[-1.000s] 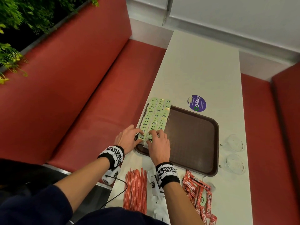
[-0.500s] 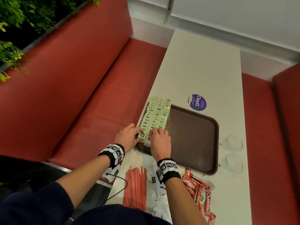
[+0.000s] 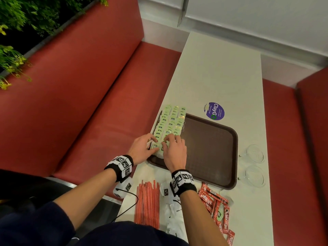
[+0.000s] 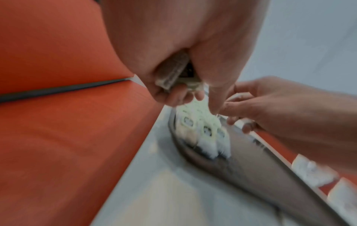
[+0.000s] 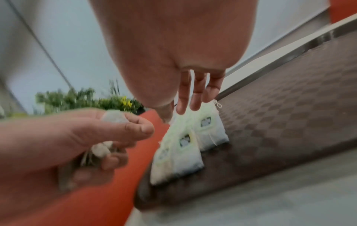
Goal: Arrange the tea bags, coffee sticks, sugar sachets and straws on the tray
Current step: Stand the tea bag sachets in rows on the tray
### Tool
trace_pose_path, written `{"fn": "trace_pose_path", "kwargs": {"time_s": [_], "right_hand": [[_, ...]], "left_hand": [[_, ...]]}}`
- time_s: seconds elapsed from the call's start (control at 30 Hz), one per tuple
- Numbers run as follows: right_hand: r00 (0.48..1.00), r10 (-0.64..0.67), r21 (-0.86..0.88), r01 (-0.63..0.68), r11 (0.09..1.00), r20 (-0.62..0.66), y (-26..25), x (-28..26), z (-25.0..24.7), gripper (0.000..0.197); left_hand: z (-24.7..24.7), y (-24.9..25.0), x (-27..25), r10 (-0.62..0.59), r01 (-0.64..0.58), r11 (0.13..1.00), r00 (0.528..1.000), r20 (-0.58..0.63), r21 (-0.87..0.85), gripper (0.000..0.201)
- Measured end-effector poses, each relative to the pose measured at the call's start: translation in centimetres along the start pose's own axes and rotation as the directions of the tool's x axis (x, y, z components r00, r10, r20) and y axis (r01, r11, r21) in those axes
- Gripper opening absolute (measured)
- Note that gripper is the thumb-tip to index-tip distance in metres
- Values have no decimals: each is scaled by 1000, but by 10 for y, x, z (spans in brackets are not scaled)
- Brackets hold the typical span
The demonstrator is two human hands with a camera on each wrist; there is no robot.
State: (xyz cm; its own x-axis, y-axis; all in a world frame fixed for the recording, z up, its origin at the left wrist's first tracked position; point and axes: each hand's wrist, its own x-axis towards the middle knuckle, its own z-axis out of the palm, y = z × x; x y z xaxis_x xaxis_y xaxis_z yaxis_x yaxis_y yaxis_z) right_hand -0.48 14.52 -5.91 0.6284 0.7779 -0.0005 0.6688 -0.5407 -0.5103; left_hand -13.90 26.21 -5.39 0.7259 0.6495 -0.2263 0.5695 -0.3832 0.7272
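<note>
Three rows of tea bags (image 3: 171, 122) along tray (image 3: 213, 150) left edge. Right hand (image 3: 174, 151) fingers straight, touching nearest bags. Left hand (image 3: 141, 150) just beside, gripping spare tea bags.

Red printed coffee sticks (image 3: 224, 221) cut off at the bottom edge, white paper sugar sachets (image 3: 174, 221) partly under the right forearm, both wrist views motion-blurred

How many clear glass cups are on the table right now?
2: one clear glass cup beside the brown plastic tray's right edge, the other cup just nearer the person. None appears hidden.
</note>
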Motion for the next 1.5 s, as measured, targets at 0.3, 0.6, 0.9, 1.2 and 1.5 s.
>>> {"fn": "trace_pose_path", "kwargs": {"time_s": [0.3, 0.6, 0.9, 1.2, 1.5], "right_hand": [[978, -104, 580, -19, 814, 179, -18, -23, -75, 7], [970, -95, 739, -106, 665, 224, -7, -37, -104, 11], [993, 52, 804, -120, 582, 110, 1, -36, -115, 6], [998, 51, 586, -23, 810, -31, 18, -19, -106, 20], [946, -39, 159, -14, 987, 322, 39, -3, -70, 15]], "left_hand": [[-25, 46, -31, 12, 184, 836, 936, 352, -517, 50], [-26, 61, -48, 99, 93, 841, 942, 320, -533, 32], [-30, 74, -49, 88, -23, 762, 994, 68, -647, 17], [-11, 63, -30, -11, 9, 886, 1000, -1, -464, 5], [-8, 48, -35, -261, 341, 460, 934, 243, -820, 46]]}}
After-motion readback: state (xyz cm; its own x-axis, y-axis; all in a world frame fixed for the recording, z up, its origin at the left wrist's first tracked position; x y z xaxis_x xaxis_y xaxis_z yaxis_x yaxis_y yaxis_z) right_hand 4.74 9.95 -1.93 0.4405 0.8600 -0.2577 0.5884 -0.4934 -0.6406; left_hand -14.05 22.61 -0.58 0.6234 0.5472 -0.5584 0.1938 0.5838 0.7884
